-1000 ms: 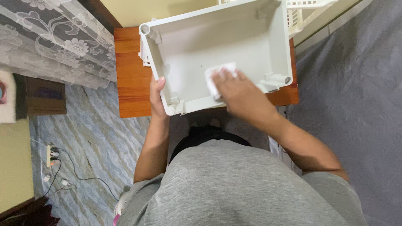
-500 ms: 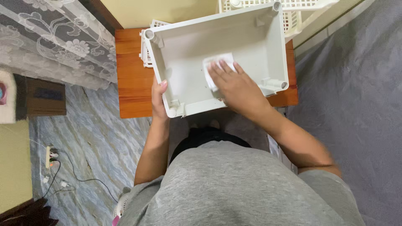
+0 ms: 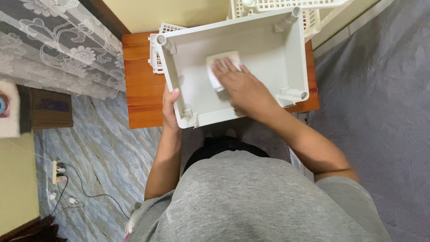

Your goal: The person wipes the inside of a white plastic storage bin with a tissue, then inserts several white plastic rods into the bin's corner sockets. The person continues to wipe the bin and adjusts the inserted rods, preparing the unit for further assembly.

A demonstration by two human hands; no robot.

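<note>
A white plastic bin (image 3: 268, 54) sits at the upper centre of the frame on a wooden counter (image 3: 141, 80). The right hand (image 3: 239, 87) presses a white wipe (image 3: 219, 60) against the bin's inner floor, fingers together and flat. The left hand (image 3: 169, 107) has its fingers clamped on the bin's near left rim. White slatted baskets (image 3: 313, 13) lie behind.

This is a room in a home. To the left of the left hand's (image 3: 169, 106) grip on the white plastic tray (image 3: 264, 49), a lace curtain with a flower pattern (image 3: 58, 49) hangs over a marbled blue-grey floor (image 3: 98, 152), where a power strip with trailing cords (image 3: 58, 172) lies. The tray rests on a small wooden bench (image 3: 141, 89) against a pale yellow wall (image 3: 170, 11), and grey bedding-like cloth (image 3: 380, 103) spreads to the right.
</note>
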